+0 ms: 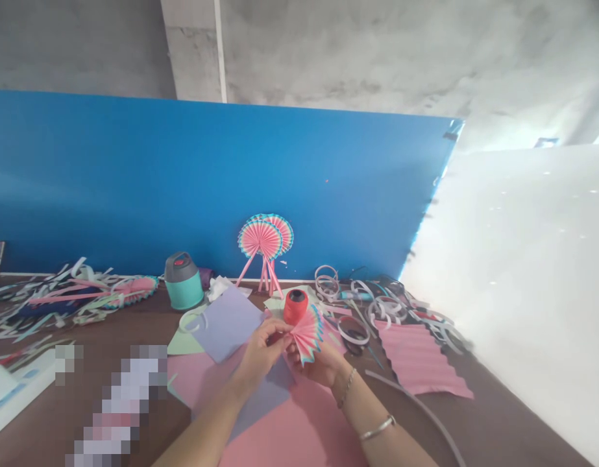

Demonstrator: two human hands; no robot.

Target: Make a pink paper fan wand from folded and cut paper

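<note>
Step in hand, judged from the hand positions: control of the gathered end of a small pink pleated-paper fan with a blue zigzag edge (309, 334). The fan was located above loose paper sheets, just in front of a red thread spool with a dark core (292, 314). The bare left hand (263, 351) was clamped on the gathered end between thumb and fingers. The bare right hand (329, 365) was positioned beneath the spread pleats, fingers curled; the fan hid part of it, so whether it was clamped could not be told. The next move appeared to call for a firm left pinch, with the pleats kept even and uncrushed.

Item count:
- Fan in the hands: one.
- Round pink pleated-paper fans with blue edges (258, 240), upright against a tall blue panel (134, 175): at least two, overlapping.
- Similar fan lying at the left (136, 290): one.
- Spool: one.
- Teal container with a dark grey lid (183, 293): one.
- Rippled pink sheet at the right (420, 357): one.
- Silver-coloured bracelets, right wrist (377, 428): two.
- Curled pale paper strips (389, 310): too tangled to count.
</note>
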